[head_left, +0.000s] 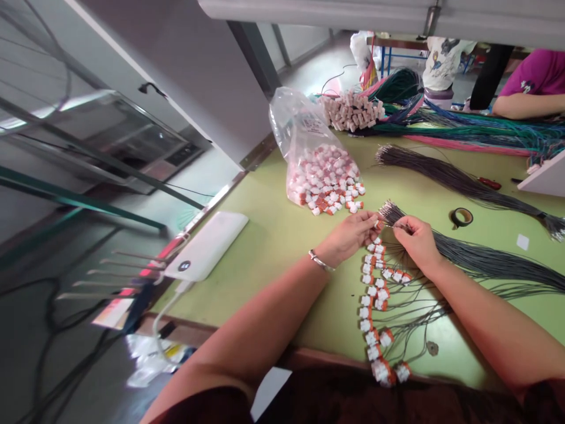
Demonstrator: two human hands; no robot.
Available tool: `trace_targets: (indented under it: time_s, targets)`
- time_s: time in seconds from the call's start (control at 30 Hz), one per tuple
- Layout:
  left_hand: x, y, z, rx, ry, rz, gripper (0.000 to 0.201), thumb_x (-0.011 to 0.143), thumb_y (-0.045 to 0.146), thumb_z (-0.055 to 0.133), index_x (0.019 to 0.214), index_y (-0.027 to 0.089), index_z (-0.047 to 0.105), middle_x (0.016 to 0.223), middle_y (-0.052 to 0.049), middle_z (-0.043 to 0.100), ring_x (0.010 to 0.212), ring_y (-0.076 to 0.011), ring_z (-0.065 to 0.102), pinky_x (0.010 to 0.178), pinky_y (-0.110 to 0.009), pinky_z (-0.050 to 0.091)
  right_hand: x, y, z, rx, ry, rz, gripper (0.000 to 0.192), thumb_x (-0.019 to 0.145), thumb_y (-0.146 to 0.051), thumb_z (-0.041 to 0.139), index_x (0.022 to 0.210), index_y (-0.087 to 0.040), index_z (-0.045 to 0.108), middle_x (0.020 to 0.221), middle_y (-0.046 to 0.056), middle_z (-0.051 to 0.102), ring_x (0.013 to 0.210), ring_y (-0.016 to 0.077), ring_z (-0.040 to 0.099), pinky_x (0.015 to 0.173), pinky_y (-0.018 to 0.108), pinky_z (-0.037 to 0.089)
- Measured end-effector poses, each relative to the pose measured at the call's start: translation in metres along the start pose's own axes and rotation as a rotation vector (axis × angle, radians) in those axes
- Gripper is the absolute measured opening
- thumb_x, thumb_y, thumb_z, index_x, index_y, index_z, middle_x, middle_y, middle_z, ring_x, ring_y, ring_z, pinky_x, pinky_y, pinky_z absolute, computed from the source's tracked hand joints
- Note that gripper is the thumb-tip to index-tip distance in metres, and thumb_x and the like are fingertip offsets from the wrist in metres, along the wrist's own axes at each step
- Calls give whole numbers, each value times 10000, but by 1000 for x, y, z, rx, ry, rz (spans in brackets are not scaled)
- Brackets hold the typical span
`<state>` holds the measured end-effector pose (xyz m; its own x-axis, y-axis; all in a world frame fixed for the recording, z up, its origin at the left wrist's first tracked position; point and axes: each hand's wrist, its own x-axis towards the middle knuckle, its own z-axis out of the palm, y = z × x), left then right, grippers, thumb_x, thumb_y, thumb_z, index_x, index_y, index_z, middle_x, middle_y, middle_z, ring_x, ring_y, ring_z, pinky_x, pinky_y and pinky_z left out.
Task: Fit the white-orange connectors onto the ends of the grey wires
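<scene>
My left hand [353,234], with a bracelet at the wrist, pinches a small white-and-orange connector [378,224]. Close by on its right, the fingers of my right hand [415,238] are pinched on a thin dark wire [404,228], partly hidden by the fingers. Under and beside that hand runs a bundle of dark wires [477,259], its bare metal-tipped ends [388,212] pointing toward my left hand. Below my hands a wavy column of white-and-orange connectors [366,312] lies on the table, with wires running out of them to the right.
An open clear bag [304,135] spills loose connectors behind my left hand. A white power bank [207,247] lies at the table's left edge. Black tape [461,217], a second wire bundle [441,174] and coloured harnesses [477,126] lie right and behind. A person's arm [529,106] rests across the table.
</scene>
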<state>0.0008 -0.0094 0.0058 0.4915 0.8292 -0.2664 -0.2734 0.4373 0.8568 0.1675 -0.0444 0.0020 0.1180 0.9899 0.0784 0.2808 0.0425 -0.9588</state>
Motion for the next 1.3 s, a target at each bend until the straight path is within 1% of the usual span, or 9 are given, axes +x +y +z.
trace_targets:
  time_s: [0.13,0.3,0.43,0.53,0.67,0.8,1.0,1.17,1.3]
  targets:
    - [3,-5,-2,12,-17,9,215,798,316,674,836,117,603,653,-3,580,496,-47,495,441,-160,335,0,2,2,-47,-2,-24,134,658,-311,555,612,-186,546,515,-51,415,508,94,343,498,238,299]
    - [1,-2,0,53,2,-13,248,780,336,695,820,108,609,614,11,573,458,-32,475,424,-155,318,0,5,3,-120,-14,-71,106,671,-284,536,614,-196,525,514,-52,427,497,96,352,495,239,304]
    - [1,-1,2,115,44,-21,286,743,361,729,737,118,578,564,17,580,425,-33,474,400,-153,317,-2,6,2,-229,1,-120,91,674,-247,529,604,-208,484,515,-54,436,493,97,364,506,240,307]
    - [2,-5,3,190,92,12,312,726,378,740,686,127,559,514,23,572,389,-41,462,370,-162,311,-3,7,3,-342,-3,-163,80,672,-227,532,621,-218,471,512,-54,454,485,102,373,520,246,311]
    - [4,-9,7,204,129,25,295,754,359,719,675,129,551,469,35,546,367,-45,451,365,-166,321,-6,8,4,-444,-27,-214,61,678,-220,538,645,-223,487,525,-41,496,487,115,406,535,256,316]
    - [3,-8,11,169,101,-34,286,771,336,708,669,123,546,458,28,540,370,-48,456,370,-163,320,-5,8,4,-417,-42,-249,71,682,-228,547,638,-221,492,525,-39,493,491,115,413,538,256,322]
    - [3,-6,10,87,98,-47,315,733,362,744,691,113,556,518,13,583,392,-46,484,376,-158,332,-1,8,1,-228,-15,-161,58,659,-234,542,630,-209,498,521,-53,450,494,99,377,509,241,319]
    - [3,-7,10,94,110,-55,295,746,335,736,693,114,548,526,8,590,391,-44,484,383,-157,339,0,10,4,-266,-34,-166,30,645,-226,528,636,-208,505,517,-54,455,487,98,370,512,248,319]
    - [5,-9,13,131,100,-19,308,744,353,733,673,119,545,510,19,564,394,-43,474,386,-160,333,1,10,7,-296,-19,-146,40,634,-236,537,635,-210,506,514,-51,477,484,101,381,514,252,321]
